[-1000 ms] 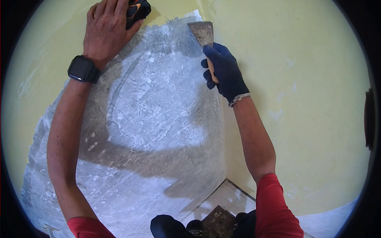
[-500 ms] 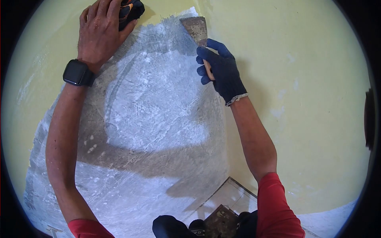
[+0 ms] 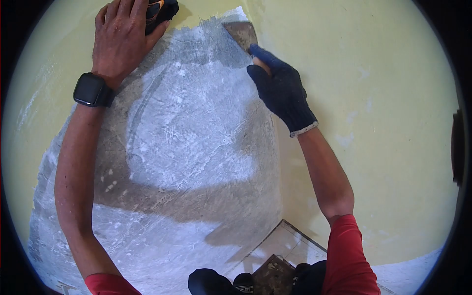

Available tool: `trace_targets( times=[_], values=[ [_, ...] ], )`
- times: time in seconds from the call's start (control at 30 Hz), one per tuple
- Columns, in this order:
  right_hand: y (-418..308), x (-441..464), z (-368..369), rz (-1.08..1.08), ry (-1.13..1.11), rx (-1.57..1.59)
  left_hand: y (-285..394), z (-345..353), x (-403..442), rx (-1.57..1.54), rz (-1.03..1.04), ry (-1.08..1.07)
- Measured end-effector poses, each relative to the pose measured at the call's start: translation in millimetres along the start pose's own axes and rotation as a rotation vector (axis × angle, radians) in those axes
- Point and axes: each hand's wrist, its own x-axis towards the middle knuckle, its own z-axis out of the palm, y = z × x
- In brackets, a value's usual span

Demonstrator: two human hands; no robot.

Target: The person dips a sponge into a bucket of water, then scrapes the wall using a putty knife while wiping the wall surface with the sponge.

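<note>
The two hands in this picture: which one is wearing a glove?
The right hand, the one holding the scraper, wears a dark blue glove. The left hand is bare, with a black watch on its wrist.

1. Some indoor room corner with wall work going on; can't tell if it's a house or an office tbh.
2. Pale yellow wall (image 3: 393,162) on the right, big bare grey patch (image 3: 191,128) mid-frame.
3. Tiled floor (image 3: 283,243) bottom center, scraper (image 3: 242,33) up top.

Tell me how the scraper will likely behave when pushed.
The scraper likely stays fairly stiff: its broad, flat blade looks metal. It probably won't slip easily, since the gloved right hand grips its handle.
</note>
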Motion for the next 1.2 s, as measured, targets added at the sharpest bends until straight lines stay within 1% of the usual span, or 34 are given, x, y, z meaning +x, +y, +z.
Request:
trace_targets(
  times=[0.03,0.1,0.13,0.2,0.23,0.3,0.33,0.47,0.53,0.57,0.63,0.7,0.77,0.83,0.87,0.93,0.97,1.03,1.07,1.2],
  values=[
    [-6.0,-1.2,-1.2,-0.001,0.001,0.001,1.1,-1.4,0.2,0.001,-0.003,-0.004],
    [-19.3,-3.4,-3.4,0.050,-0.087,-0.123,0.3,-0.6,0.3,0.001,-0.006,-0.007],
    [-17.1,1.3,-2.9,0.049,-0.086,-0.123,-1.0,1.9,0.2,0.021,0.003,0.003],
    [-8.7,15.4,-2.7,-0.198,0.016,-0.062,-0.2,2.8,-0.4,0.038,0.013,0.007],
    [-6.4,18.7,-5.3,-0.194,0.013,-0.058,1.4,0.9,0.0,0.023,0.012,0.009],
    [-5.8,26.8,-17.2,-0.500,-0.004,-0.306,1.1,-0.1,-0.4,0.011,0.010,0.012],
    [-9.3,29.1,-22.5,-0.638,0.024,-0.374,0.7,0.9,-0.6,0.013,0.004,0.014],
    [-4.4,39.8,-22.6,-0.633,-0.061,-0.412,2.0,0.7,-0.6,0.023,-0.014,0.025],
    [-8.7,49.4,-22.3,-0.663,-0.109,-0.632,3.4,1.2,-1.1,0.015,-0.003,0.025],
    [-8.0,47.1,-23.6,-0.662,-0.108,-0.631,1.9,1.2,0.0,0.017,-0.003,0.034],
    [-4.1,34.1,-24.8,-0.693,-0.078,-0.467,1.0,1.6,-1.6,0.025,-0.009,0.027],
    [3.0,40.5,-18.6,-0.722,-0.054,-0.489,-4.4,8.5,-1.9,0.037,-0.020,0.041],
    [-2.2,45.9,-21.6,-0.737,-0.013,-0.509,-21.5,22.1,-4.3,0.098,0.064,0.073],
    [-22.0,50.7,-31.6,-0.372,-0.309,-0.381,-21.8,21.9,-3.9,0.090,0.069,0.063],
    [-20.0,44.6,-26.4,-0.364,-0.307,-0.381,-22.5,22.3,-3.7,0.086,0.056,0.057],
    [-13.2,31.7,-17.0,-0.744,0.000,-0.467,-23.8,24.6,-3.6,0.082,0.060,0.064],
    [-7.4,40.6,-17.8,-0.746,0.000,-0.470,-24.3,24.9,-4.7,0.087,0.062,0.067],
    [2.6,62.1,-19.8,-0.938,-0.048,-0.655,-23.8,25.2,-5.4,0.087,0.067,0.065],
    [3.1,57.3,-15.7,-0.930,-0.044,-0.654,-24.6,24.9,-4.7,0.087,0.071,0.065],
    [-18.2,31.6,-1.4,-0.457,-0.104,-0.063,-24.8,24.7,-2.6,0.058,0.069,0.082]
  ],
)
